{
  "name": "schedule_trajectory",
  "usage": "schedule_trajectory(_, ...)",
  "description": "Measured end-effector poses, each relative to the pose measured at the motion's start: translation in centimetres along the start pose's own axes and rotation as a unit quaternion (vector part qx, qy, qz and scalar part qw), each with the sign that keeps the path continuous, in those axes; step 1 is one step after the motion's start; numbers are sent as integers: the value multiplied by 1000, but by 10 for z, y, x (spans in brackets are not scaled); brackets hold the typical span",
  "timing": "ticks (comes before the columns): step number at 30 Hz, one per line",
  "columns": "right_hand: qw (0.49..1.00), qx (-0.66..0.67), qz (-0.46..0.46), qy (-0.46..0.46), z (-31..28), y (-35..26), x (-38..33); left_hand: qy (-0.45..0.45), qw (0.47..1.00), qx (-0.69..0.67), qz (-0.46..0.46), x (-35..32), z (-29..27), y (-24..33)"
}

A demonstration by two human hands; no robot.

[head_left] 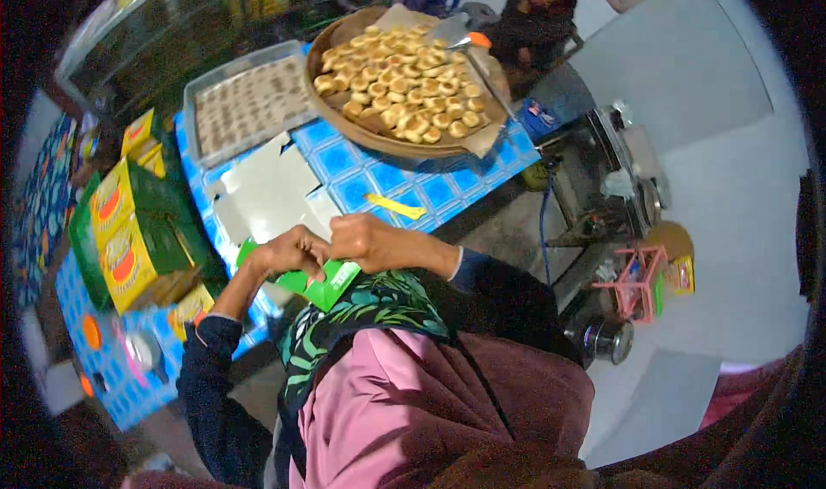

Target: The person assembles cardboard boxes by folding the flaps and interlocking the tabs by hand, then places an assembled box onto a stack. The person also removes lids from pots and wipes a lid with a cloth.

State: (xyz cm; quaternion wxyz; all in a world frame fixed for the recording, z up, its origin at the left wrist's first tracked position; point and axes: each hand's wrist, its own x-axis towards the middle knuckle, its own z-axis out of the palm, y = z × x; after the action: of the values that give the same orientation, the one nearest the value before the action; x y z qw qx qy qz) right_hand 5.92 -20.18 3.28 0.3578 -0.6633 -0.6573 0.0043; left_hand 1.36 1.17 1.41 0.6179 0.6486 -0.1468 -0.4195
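Observation:
At the table's near edge both my hands work on a green carton [331,289] that lies against my front. My left hand [291,255] is closed on its upper edge, fingers bent. Beside it, my right hand [368,239] is also closed, pinching close to the same edge; its fingertips are partly hidden. Just beyond my hands lies flat, unfolded cardboard [265,190], pale side up. I cannot tell whether it joins the green carton. A yellow strip [396,205] rests on the blue checked tablecloth [348,184], to the right of the cardboard.
A round basket [370,138] of small browned pastries stands at the back, with a spatula [465,42] in it. Left of it is a plastic tray [191,132] of small pieces. Yellow boxes [129,257] are stacked at left. Someone [538,24] sits at the far right.

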Motion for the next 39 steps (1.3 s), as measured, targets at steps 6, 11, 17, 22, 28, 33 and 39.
schedule_trajectory(6,998,-36,33,-31,-1,-10,-11,-14,1000,11,-13,11,6,5)
schedule_trajectory(11,999,19,25,-22,-4,-5,-7,-3,1000,-12,8,3,7,-5)
schedule_trajectory(17,998,-39,53,-20,14,-7,-6,13,1000,-24,9,1,5,-13)
schedule_trajectory(22,997,-55,61,-3,9,-4,-4,50,996,-78,-2,1,10,-11)
schedule_trajectory(28,956,106,275,-20,-12,-8,-4,121,987,-95,-47,1,27,2)
schedule_trajectory(33,920,226,320,-28,-10,-9,-3,139,989,-4,-54,5,36,14)
schedule_trajectory(39,890,327,317,24,0,-5,-21,118,992,32,0,5,39,9)
